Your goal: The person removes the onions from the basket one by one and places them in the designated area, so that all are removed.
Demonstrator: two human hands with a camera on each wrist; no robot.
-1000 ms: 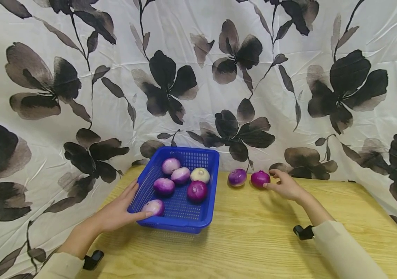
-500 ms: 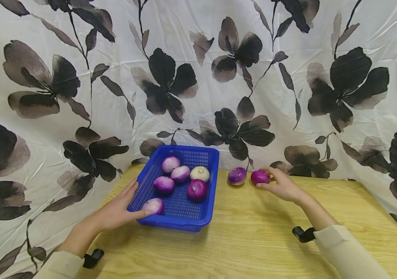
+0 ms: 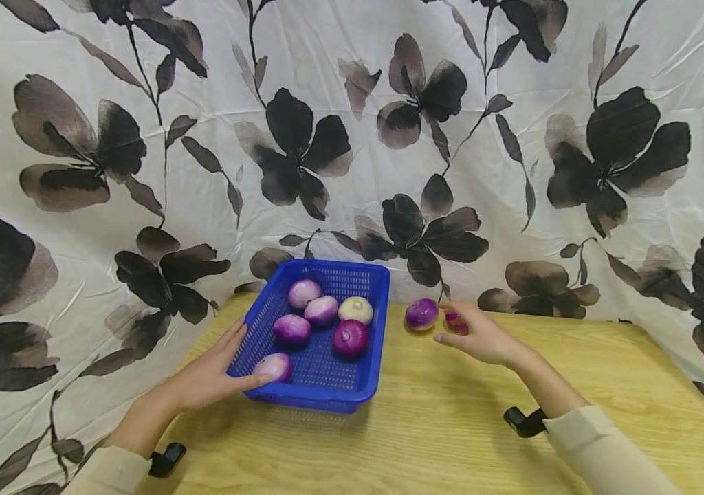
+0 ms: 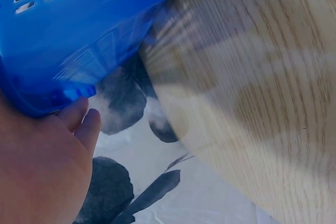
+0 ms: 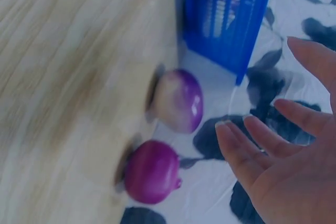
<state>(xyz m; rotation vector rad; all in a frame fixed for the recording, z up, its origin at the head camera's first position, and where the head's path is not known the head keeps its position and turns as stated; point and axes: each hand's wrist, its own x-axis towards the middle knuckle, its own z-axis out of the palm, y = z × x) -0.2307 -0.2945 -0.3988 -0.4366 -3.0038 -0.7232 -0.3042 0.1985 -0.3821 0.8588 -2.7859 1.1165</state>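
Fingers of the left hand (image 3: 203, 381), lower left of the frame, lie straight against the blue basket (image 3: 330, 396), thumb spread wide at its near corner; six onions (image 3: 350, 338) sit inside. Right of centre, the right hand (image 3: 482, 338) has moved leftward past the magenta onion (image 5: 152, 172), fingers apart and holding nothing, which brings the purple onion (image 3: 422, 314) near its fingertips. Both remain on the table (image 3: 438, 419), outside the basket.

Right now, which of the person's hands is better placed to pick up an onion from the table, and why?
Probably the right hand: it is open, close to both loose onions on the table. The left hand grips the blue basket on the side away from them.
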